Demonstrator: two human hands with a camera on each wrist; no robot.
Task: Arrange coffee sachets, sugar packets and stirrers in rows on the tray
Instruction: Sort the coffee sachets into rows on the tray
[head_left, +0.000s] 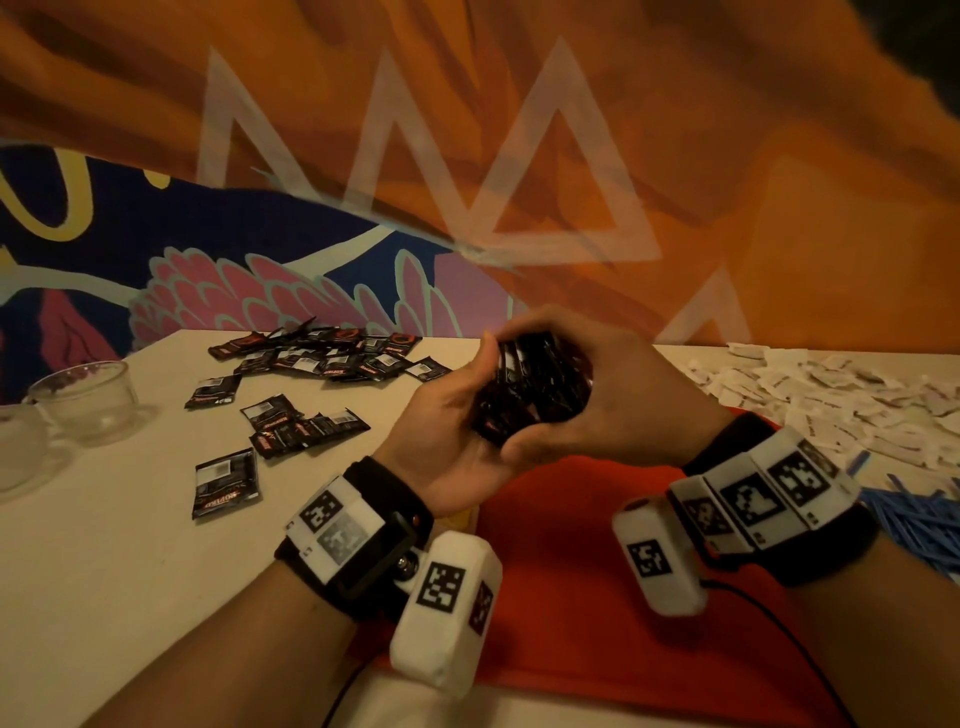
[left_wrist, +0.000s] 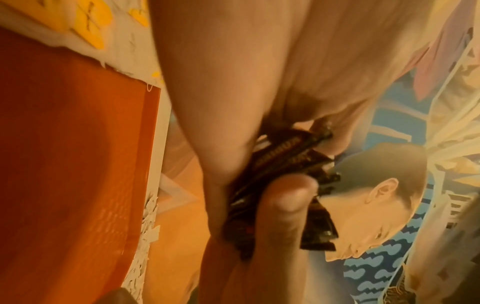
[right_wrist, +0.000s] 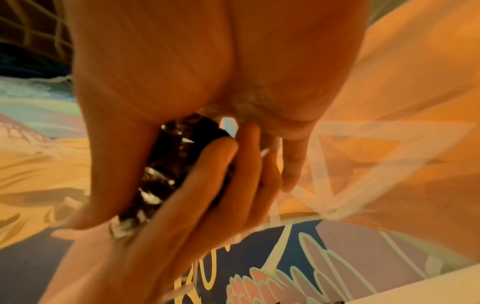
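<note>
Your left hand (head_left: 447, 410) and right hand (head_left: 618, 400) both curled their fingers around one bunch of black coffee packets (head_left: 535, 389). You held it above the red tray (head_left: 597, 571). More packets (head_left: 322, 358) lay on the table (head_left: 104, 545).

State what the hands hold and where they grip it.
Both the left hand and right hand clasp a bundle of black coffee sachets by its opposite sides.

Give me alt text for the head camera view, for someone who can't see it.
Both hands, left hand and right hand, grip a bundle of black coffee sachets above an orange tray. More black sachets lie scattered on the white table to the left; white sugar packets and blue stirrers lie to the right.
</note>
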